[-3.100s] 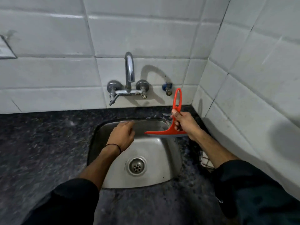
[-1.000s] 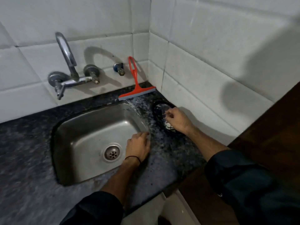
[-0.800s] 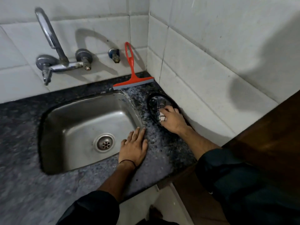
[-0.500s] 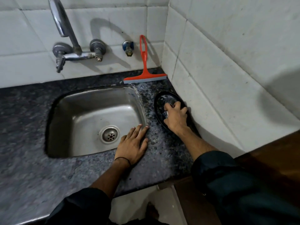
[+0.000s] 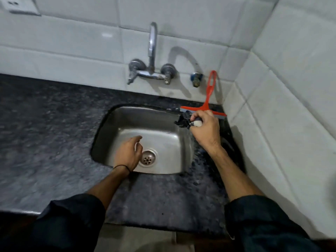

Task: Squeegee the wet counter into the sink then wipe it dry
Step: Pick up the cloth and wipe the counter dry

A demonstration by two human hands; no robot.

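A steel sink [image 5: 163,124] is set into a dark speckled counter [image 5: 45,142], with its drain [image 5: 148,158] toward the near side of the basin. The left hand [image 5: 128,154] hovers over the basin just left of the drain, fingers loosely spread and curled a little, gripping nothing; a thin black band circles its wrist. The right hand [image 5: 206,130] is raised above the sink's far right corner, its fingers pinched closed on a dark, crumpled thing [image 5: 182,121] with a small white piece beside it. The frame is too blurred there to tell whether this is a cloth or something else. The red squeegee [image 5: 209,99] stands on the counter in the back right corner, just behind the right hand, its blade down on the stone and its looped handle leaning against the white tiled wall [image 5: 291,88]. A chrome tap [image 5: 151,57] is mounted on the wall behind the sink, its spout rising upward, and a small blue-capped valve [image 5: 196,79] sits on the wall between the tap and the squeegee handle. Dark sleeves cover both forearms near the bottom edge.
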